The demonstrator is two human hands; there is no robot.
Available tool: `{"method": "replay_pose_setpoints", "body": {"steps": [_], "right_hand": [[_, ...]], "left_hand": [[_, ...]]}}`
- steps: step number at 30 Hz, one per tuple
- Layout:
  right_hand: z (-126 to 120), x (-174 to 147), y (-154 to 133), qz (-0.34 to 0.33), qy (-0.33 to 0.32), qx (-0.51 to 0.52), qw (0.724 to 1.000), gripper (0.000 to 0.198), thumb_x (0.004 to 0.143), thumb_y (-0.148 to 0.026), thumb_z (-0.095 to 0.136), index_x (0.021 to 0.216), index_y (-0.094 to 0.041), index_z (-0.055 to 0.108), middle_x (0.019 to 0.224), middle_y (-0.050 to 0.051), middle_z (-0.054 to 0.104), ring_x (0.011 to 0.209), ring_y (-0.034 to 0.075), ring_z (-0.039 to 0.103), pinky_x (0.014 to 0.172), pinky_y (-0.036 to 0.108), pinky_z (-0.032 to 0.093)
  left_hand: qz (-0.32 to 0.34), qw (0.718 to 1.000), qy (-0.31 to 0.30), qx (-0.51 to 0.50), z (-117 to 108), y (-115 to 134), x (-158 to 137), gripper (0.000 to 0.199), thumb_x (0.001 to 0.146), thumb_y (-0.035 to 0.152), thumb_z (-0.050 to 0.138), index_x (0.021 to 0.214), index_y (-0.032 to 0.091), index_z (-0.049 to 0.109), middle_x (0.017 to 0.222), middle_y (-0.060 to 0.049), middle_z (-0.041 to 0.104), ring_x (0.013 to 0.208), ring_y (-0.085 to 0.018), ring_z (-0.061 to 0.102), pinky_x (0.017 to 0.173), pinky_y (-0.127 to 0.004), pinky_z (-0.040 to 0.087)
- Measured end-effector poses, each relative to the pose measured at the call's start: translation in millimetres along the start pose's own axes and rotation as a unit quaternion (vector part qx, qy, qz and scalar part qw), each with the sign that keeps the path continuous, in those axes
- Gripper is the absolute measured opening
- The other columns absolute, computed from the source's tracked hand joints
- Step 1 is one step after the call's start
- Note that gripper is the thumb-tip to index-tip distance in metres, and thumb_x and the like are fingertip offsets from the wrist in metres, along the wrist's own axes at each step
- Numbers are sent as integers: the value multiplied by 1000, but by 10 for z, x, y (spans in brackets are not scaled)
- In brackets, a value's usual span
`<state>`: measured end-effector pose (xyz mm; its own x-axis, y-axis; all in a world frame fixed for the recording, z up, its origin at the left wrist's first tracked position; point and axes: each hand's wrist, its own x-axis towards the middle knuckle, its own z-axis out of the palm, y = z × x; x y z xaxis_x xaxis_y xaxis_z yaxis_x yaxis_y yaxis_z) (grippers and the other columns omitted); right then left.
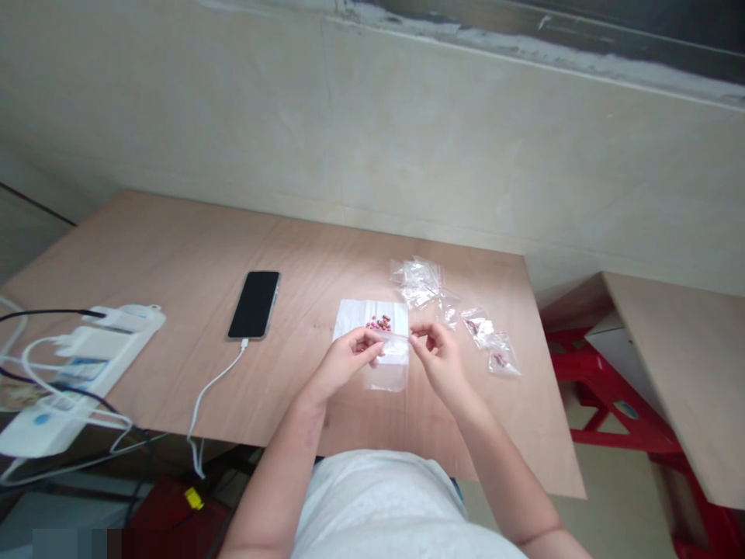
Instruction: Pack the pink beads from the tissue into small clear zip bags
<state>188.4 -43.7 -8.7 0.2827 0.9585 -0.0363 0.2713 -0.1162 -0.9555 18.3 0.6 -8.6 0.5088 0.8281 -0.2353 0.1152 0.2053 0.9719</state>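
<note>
Between my hands is a small clear plastic bag (pixel 387 376), pinched along its top edge. My left hand (pixel 352 353) grips its left corner, and my right hand (pixel 436 349) pinches the right corner. Just behind the bag, several small red, pink and gold beads (pixel 381 322) lie on a white sheet (pixel 349 310) on the table. To the right are two small bags (pixel 477 326) with a few dark red pieces inside. A loose pile of clear bags (pixel 419 281) lies behind my right hand.
A black phone (pixel 254 305) lies on the wooden table (pixel 314 264) with a white charging cable (pixel 209 388) plugged in. At the left edge stands a white power strip (pixel 116 341) with tangled cords. A red stool (pixel 605 388) and another table (pixel 687 349) are at the right.
</note>
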Motion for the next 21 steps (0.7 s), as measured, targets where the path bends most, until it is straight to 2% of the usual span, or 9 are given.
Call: {"method": "replay_pose_setpoints", "body": {"steps": [2,5,8,12,17,21], "right_hand": [[41,-30,29,48,-14,77,996,18,71,-34,56,81,-19,56,76,3,56,62,13,44,59,25,35],[85,-69,6,107,-71,167,978,21,68,-38,59,72,-18,56,68,1,55,62,13,46,60,25,36],[97,-86,-62,127,-80,217,965,22,64,-39,63,67,-18,57,63,0,55,61,13,48,61,25,37],[80,-80,-149,130,-90,237,958,18,61,-35,65,61,-18,58,57,-1,55,59,13,48,62,26,37],[63,-65,-198,142,-90,230,959,11,60,-26,64,55,-18,59,54,-2,55,57,13,48,61,26,37],[76,-66,-208,144,-91,222,960,11,61,-28,63,56,-19,58,55,-2,54,57,12,48,61,25,37]], "left_hand": [[4,1000,8,-23,17,-14,-25,20,75,31,56,82,12,53,70,0,55,58,-9,52,59,-23,43],[7,998,18,-53,55,-26,-52,22,74,31,57,84,13,51,76,-1,56,59,-9,54,60,-24,45],[4,998,0,-67,82,9,-85,23,75,33,55,86,13,51,73,1,53,58,-8,53,59,-24,45],[-12,998,-24,-55,72,97,-121,26,77,37,51,88,14,53,69,2,50,58,-8,49,51,-19,41],[-22,999,-37,-23,48,95,-102,24,78,37,49,76,13,52,58,5,42,50,-5,38,46,-17,30],[-3,1000,-20,-8,58,55,-65,24,77,36,50,69,13,50,57,5,40,51,-6,37,48,-17,29]]}}
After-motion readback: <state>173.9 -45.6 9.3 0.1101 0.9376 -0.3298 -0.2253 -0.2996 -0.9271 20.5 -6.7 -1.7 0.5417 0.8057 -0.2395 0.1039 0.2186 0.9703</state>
